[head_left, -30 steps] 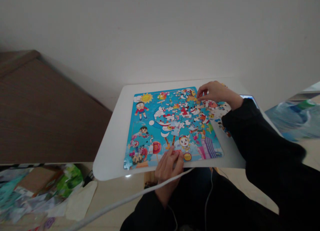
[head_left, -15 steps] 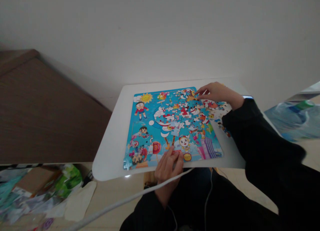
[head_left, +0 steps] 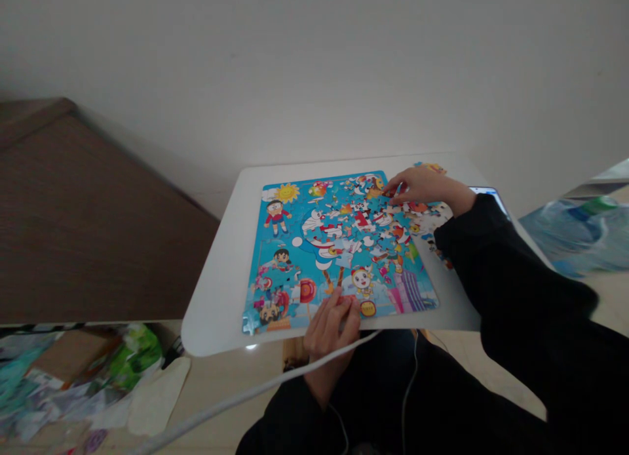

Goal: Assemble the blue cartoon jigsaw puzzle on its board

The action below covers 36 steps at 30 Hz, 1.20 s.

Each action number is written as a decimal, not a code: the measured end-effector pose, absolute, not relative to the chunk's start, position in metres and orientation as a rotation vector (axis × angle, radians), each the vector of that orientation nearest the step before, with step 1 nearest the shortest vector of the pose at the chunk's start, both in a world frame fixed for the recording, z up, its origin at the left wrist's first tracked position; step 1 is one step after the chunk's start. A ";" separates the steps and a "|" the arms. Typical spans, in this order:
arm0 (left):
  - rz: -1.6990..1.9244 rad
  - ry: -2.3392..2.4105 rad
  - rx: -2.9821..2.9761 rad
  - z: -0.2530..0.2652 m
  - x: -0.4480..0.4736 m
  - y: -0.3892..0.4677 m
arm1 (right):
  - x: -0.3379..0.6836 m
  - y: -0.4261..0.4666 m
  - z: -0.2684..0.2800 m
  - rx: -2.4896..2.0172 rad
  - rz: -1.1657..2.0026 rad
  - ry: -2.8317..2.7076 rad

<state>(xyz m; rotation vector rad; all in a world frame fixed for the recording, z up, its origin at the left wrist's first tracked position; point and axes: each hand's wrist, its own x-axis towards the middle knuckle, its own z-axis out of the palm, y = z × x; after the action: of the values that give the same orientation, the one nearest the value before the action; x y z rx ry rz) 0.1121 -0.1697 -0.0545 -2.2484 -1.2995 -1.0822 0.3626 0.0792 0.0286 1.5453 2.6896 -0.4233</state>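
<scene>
A blue cartoon jigsaw puzzle [head_left: 280,245] lies on a white table [head_left: 216,278], partly put together, with loose pieces heaped over its middle and right side. At the puzzle's upper right, my right hand [head_left: 420,185] pinches a small puzzle piece [head_left: 398,189] between thumb and fingers, just above other pieces. My left hand [head_left: 330,330] rests on the puzzle's front edge, its fingers lying flat and holding nothing. Beyond the right edge, more loose pieces [head_left: 417,227] lie on the table, partly behind my right wrist.
A phone [head_left: 491,196] lies at the table's right, partly under my sleeve. A white cable [head_left: 275,384] crosses in front of my left hand. Left stands a brown wooden cabinet [head_left: 98,225]; bags and a cardboard box [head_left: 73,356] are below. A plastic bag [head_left: 580,235] is at right.
My right hand has shifted slightly, its fingers closing round a piece that now shows between them. More of the phone and of the pieces behind the hand is visible. My left hand stays put.
</scene>
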 end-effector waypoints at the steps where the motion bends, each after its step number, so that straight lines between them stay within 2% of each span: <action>1: -1.082 -1.302 -2.249 -0.054 0.113 -0.170 | 0.363 0.079 0.029 1.546 -0.420 2.694; 13: -1.073 -1.316 -2.247 -0.053 0.113 -0.170 | 0.364 0.081 0.023 1.655 -0.414 2.701; 17: -1.077 -1.315 -2.241 -0.053 0.113 -0.170 | 0.357 0.079 0.013 1.874 -0.327 2.713; 22: -1.066 -1.307 -2.249 -0.054 0.113 -0.170 | 0.345 0.075 0.002 1.897 -0.211 2.699; 30: -1.060 -1.283 -2.252 -0.060 0.109 -0.171 | 0.335 0.077 -0.004 2.038 -0.353 2.756; 36: -1.058 -1.285 -2.249 -0.062 0.109 -0.171 | 0.347 0.083 0.011 2.144 -0.824 2.762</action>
<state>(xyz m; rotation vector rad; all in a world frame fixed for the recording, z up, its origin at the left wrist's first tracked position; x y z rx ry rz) 0.1090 -0.1715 -0.0625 -2.2495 -1.2852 -1.0582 0.3465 0.0833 0.0109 2.1440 2.7619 -0.8237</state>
